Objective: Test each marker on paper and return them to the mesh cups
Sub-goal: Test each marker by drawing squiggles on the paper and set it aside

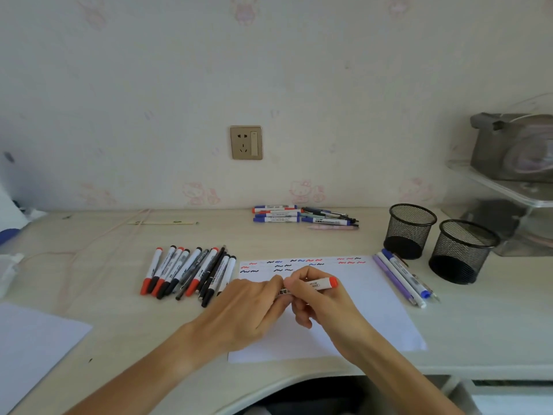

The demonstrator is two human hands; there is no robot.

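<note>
Two hands are meeting over a pale wooden desk point(299, 238) that is running up against a cream wall papered with faint pink cartoon figures; a gold-framed socket point(246, 142) is sitting on that wall, well beyond the hands. Under the hands a white paper sheet point(374, 295) is lying flat, its far edge carrying rows of short red, blue and black squiggles point(302, 261). A second blank sheet point(33, 342) is lying near the left forearm at the desk's edge.

The left hand point(251, 304) and the right hand point(317, 301) are both pinching one marker point(317, 284), held level just above the paper: a white barrel with printed text and a red end pointing out past the right hand. The left fingertips are gripping its other end; whether a cap is on there I cannot tell.

Left of the left hand, a fanned pile of red- and black-capped markers point(191, 272) is resting on the desk. Beyond the hands, a blue-capped bunch point(302, 217) is lying near the wall. Right of the right hand, a few purple and blue pens point(401, 277) are lying beside the paper, and beyond them two black mesh cups point(410, 230) point(462, 251) are standing upright, side by side.
</note>
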